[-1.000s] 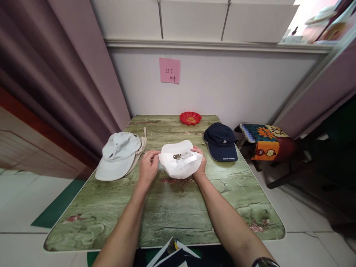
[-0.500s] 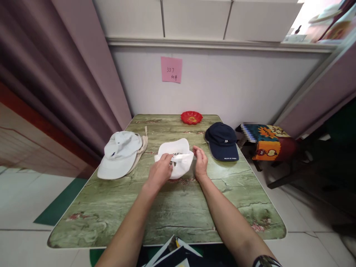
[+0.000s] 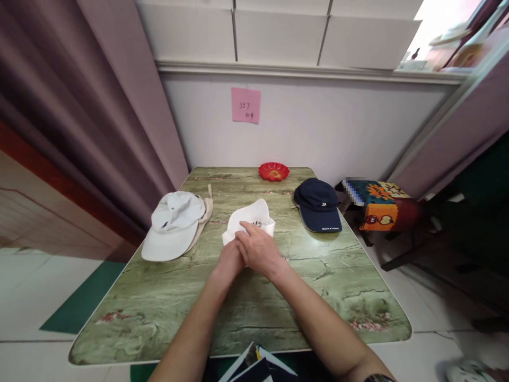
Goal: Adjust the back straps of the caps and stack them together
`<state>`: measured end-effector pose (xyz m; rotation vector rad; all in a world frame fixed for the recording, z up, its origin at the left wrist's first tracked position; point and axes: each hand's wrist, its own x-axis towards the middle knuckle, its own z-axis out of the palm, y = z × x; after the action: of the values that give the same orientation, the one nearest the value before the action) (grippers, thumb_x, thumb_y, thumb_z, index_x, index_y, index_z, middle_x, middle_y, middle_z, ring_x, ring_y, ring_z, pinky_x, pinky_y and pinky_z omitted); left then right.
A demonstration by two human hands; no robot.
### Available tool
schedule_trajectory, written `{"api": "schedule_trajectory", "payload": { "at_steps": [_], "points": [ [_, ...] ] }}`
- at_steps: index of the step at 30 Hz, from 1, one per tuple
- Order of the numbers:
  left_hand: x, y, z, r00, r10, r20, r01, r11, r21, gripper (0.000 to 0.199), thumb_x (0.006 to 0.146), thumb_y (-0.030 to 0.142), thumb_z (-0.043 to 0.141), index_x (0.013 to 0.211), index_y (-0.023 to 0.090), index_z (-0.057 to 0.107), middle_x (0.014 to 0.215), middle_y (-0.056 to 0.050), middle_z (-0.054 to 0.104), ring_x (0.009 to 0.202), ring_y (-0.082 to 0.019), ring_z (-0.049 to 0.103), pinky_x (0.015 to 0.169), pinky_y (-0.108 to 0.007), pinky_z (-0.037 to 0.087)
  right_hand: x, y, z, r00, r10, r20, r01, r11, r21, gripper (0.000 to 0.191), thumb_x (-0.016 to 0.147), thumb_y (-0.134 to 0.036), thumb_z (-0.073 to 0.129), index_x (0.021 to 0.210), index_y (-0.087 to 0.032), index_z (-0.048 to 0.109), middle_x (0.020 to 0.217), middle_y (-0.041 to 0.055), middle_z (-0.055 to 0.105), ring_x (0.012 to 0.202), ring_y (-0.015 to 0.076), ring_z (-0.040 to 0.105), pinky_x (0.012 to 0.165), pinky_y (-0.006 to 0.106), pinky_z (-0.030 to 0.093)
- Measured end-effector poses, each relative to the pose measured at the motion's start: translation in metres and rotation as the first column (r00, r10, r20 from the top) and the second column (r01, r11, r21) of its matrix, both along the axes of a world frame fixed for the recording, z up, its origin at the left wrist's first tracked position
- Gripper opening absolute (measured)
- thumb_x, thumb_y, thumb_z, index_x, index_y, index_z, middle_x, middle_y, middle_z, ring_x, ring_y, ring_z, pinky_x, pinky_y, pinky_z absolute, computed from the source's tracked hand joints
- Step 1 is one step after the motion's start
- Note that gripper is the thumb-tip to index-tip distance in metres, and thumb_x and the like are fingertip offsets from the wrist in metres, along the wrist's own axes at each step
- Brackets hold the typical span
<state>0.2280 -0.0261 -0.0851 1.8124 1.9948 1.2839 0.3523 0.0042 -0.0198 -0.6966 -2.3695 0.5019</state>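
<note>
A white cap (image 3: 242,216) with dark lettering lies in the middle of the table, its brim toward the wall. My left hand (image 3: 230,259) grips its near left edge, and its fingertips are partly hidden. Over the cap's near side reaches my right hand (image 3: 260,249), its fingers bent around the cap and touching the left hand. The thumb of the right hand is hidden. Both hands cover most of the crown. To the right sits a navy cap (image 3: 316,201); to the left, a pale cap (image 3: 170,223) overlaps a beige cap (image 3: 204,217).
The green wood-patterned table (image 3: 167,313) has a red scalloped dish (image 3: 273,172) at its far edge. A pink note (image 3: 245,105) is on the wall behind. Right of the table stands a stool with a colourful cover (image 3: 382,212). Purple curtains (image 3: 131,95) hang at the left.
My right hand has moved left from beside the white cap onto it, meeting my left hand. The cap's brim has tilted slightly. The view has shifted a little upward.
</note>
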Motion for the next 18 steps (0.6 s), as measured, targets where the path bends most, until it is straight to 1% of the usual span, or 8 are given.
{"api": "schedule_trajectory", "payload": {
  "at_steps": [2, 4, 5, 7, 10, 13, 16, 18],
  "points": [
    [-0.005, -0.003, 0.0, 0.995, -0.016, -0.094, 0.001, 0.988, -0.154, 0.01, 0.075, 0.012, 0.059, 0.08, 0.02, 0.064, 0.081, -0.008, 0.061, 0.072, -0.021, 0.061, 0.069, -0.033, 0.049, -0.001, 0.009, -0.022, 0.97, -0.182, 0.16, 0.188, 0.982, -0.023, 0.027, 0.097, -0.03, 0.046, 0.107, -0.018, 0.068, 0.128, 0.0158, 0.061, 0.111, 0.0266, 0.06, 0.096, 0.041, 0.047],
    [-0.011, -0.003, -0.002, 0.986, -0.031, -0.167, -0.01, 0.97, -0.242, 0.01, 0.075, 0.011, 0.058, 0.077, 0.019, 0.063, 0.081, -0.006, 0.059, 0.076, -0.021, 0.061, 0.073, -0.032, 0.048, 0.003, 0.018, -0.042, 0.935, -0.282, 0.215, 0.293, 0.956, -0.016, 0.03, 0.099, -0.031, 0.043, 0.108, -0.017, 0.068, 0.123, 0.0155, 0.064, 0.109, 0.0259, 0.06, 0.095, 0.039, 0.046],
    [-0.014, -0.001, -0.003, 0.986, -0.018, -0.166, -0.022, 0.971, -0.236, 0.009, 0.076, 0.012, 0.058, 0.077, 0.019, 0.064, 0.082, -0.006, 0.058, 0.077, -0.02, 0.06, 0.074, -0.032, 0.047, 0.006, 0.021, -0.05, 0.924, -0.314, 0.219, 0.324, 0.946, -0.014, 0.03, 0.099, -0.029, 0.042, 0.108, -0.017, 0.068, 0.122, 0.0149, 0.065, 0.11, 0.0255, 0.06, 0.095, 0.038, 0.045],
    [-0.019, 0.006, -0.008, 0.997, 0.05, -0.066, -0.06, 0.986, -0.158, 0.005, 0.078, 0.02, 0.06, 0.078, 0.018, 0.065, 0.079, -0.004, 0.057, 0.075, -0.019, 0.059, 0.074, -0.031, 0.047, 0.01, 0.029, -0.064, 0.908, -0.359, 0.216, 0.372, 0.928, -0.023, 0.027, 0.097, -0.026, 0.046, 0.109, -0.018, 0.069, 0.123, 0.0135, 0.065, 0.111, 0.0255, 0.058, 0.097, 0.038, 0.044],
    [-0.024, 0.021, -0.018, 0.969, 0.148, 0.199, -0.134, 0.988, -0.08, 0.013, 0.075, 0.029, 0.064, 0.081, 0.017, 0.066, 0.078, -0.002, 0.057, 0.064, -0.015, 0.055, 0.066, -0.028, 0.047, 0.015, 0.038, -0.08, 0.903, -0.389, 0.181, 0.403, 0.914, -0.044, 0.027, 0.093, -0.025, 0.051, 0.112, -0.019, 0.069, 0.127, 0.012, 0.064, 0.115, 0.0262, 0.055, 0.099, 0.038, 0.043],
    [-0.024, 0.032, -0.027, 0.905, 0.15, 0.399, -0.136, 0.989, -0.063, 0.025, 0.072, 0.032, 0.066, 0.092, 0.016, 0.068, 0.074, 0.001, 0.057, 0.055, -0.012, 0.051, 0.056, -0.024, 0.044, 0.018, 0.045, -0.09, 0.923, -0.362, 0.129, 0.37, 0.928, -0.036, 0.028, 0.093, -0.026, 0.05, 0.111, -0.018, 0.07, 0.128, 0.0121, 0.063, 0.117, 0.0258, 0.054, 0.102, 0.038, 0.042],
    [-0.021, 0.034, -0.031, 0.864, 0.124, 0.488, -0.113, 0.992, -0.052, 0.034, 0.073, 0.032, 0.066, 0.102, 0.016, 0.067, 0.065, 0.004, 0.052, 0.051, -0.011, 0.047, 0.051, -0.022, 0.04, 0.02, 0.047, -0.095, 0.943, -0.32, 0.091, 0.323, 0.946, -0.016, 0.03, 0.09, -0.017, 0.049, 0.111, -0.018, 0.071, 0.128, 0.0119, 0.063, 0.117, 0.0244, 0.053, 0.103, 0.037, 0.042],
    [-0.02, 0.031, -0.032, 0.867, 0.103, 0.487, -0.108, 0.994, -0.017, 0.031, 0.073, 0.032, 0.066, 0.1, 0.017, 0.068, 0.072, 0.003, 0.054, 0.051, -0.009, 0.047, 0.052, -0.022, 0.041, 0.021, 0.046, -0.096, 0.943, -0.325, 0.072, 0.326, 0.945, -0.005, 0.032, 0.087, -0.013, 0.05, 0.11, -0.016, 0.071, 0.126, 0.0121, 0.063, 0.117, 0.0247, 0.052, 0.103, 0.037, 0.041]
  ]
}}
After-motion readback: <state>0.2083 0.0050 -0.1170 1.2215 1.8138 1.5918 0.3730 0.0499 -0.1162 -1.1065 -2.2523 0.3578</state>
